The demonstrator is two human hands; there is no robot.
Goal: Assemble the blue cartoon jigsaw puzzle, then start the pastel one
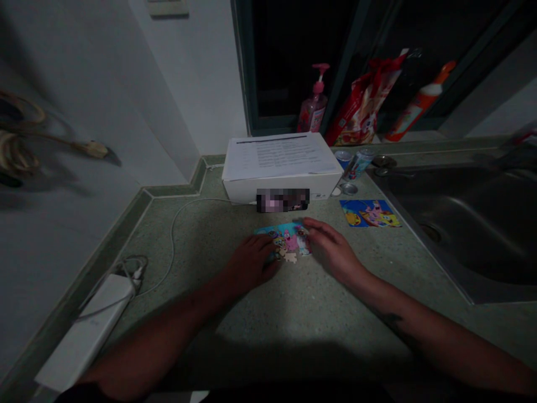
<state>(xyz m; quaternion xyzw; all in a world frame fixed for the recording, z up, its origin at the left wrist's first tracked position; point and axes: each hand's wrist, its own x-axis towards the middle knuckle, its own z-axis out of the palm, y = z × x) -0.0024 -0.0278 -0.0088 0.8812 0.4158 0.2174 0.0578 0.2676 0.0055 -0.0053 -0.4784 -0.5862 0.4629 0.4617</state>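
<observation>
On the counter point(251, 347), 1 puzzle point(289, 240) lies between the left hand point(250, 260) and the right hand point(333, 250). Behind it, 1 phone point(283, 200) fronts 1 box point(239, 190). 1 picture card point(371, 213) lies right, beside the sink point(465, 224). 1 power strip point(90, 330) lies left. 1 pump bottle point(312, 112) stands behind the box.

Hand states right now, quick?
Left hand: at the jigsaw's left side; can't tell whether it grips a piece.
Right hand: open, fingers loosely bent, at the right edge; nothing seen held.

A speckled green countertop point(306, 308) carries a puzzle point(289, 240), picture card point(371, 214) and white box point(241, 191).
</observation>
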